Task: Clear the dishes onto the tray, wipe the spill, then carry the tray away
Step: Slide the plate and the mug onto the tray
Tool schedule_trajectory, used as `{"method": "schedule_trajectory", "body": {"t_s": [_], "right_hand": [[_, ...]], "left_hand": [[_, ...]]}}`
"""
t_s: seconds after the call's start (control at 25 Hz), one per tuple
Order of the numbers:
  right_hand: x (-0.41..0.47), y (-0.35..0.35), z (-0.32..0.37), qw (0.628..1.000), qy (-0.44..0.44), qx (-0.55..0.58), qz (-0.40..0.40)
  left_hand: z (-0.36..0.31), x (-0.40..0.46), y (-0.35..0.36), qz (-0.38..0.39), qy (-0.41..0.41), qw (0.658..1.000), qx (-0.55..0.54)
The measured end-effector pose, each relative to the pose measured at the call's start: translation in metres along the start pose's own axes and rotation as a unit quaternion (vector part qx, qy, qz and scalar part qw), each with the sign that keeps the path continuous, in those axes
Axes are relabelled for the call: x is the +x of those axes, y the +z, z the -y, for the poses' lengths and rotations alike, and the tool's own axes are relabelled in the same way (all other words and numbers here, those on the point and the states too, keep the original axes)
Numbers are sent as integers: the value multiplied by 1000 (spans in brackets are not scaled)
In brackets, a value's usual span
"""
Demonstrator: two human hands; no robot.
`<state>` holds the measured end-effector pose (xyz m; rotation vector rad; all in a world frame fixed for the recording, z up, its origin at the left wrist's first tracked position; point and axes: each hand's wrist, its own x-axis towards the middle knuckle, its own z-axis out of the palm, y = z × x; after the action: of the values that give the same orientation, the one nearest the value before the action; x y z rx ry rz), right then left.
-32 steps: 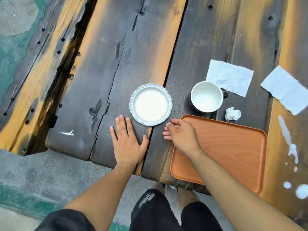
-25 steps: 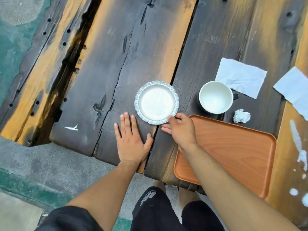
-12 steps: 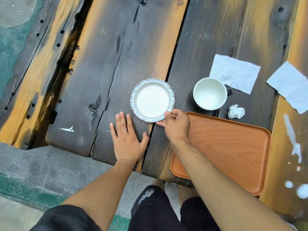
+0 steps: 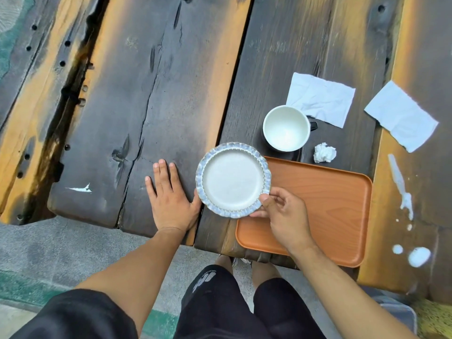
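My right hand (image 4: 283, 216) pinches the near right rim of a small white plate with a blue scalloped edge (image 4: 232, 181), held above the table at the left edge of the orange tray (image 4: 330, 204). My left hand (image 4: 170, 199) lies flat on the dark wooden table, fingers spread, just left of the plate. A white cup with a dark handle (image 4: 286, 128) stands beyond the tray. A white spill (image 4: 402, 192) streaks the plank right of the tray, with round drops (image 4: 418, 256) nearer me.
Two flat white napkins (image 4: 320, 101) (image 4: 401, 116) lie beyond the cup and to the far right. A crumpled tissue (image 4: 324, 153) sits between cup and tray. Gaps run between the table planks (image 4: 122, 81); the near table edge is by my legs.
My right hand reached the plate, gripped its rim and lifted it toward me and to the right, over the tray's left edge. My left hand stayed flat on the table.
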<state>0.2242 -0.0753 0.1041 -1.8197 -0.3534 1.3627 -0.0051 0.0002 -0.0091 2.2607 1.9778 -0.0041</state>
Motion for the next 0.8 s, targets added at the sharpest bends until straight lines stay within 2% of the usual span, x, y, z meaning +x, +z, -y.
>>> {"method": "schedule_trajectory", "body": {"t_s": [0.24, 0.8], "right_hand": [[-22, -56, -25, 998, 35, -7, -53], [-16, -90, -74, 996, 78, -17, -47]], "left_hand": [[-3, -1, 0, -8, -14, 1000, -5], [-4, -2, 0, -15, -13, 1000, -13]]}}
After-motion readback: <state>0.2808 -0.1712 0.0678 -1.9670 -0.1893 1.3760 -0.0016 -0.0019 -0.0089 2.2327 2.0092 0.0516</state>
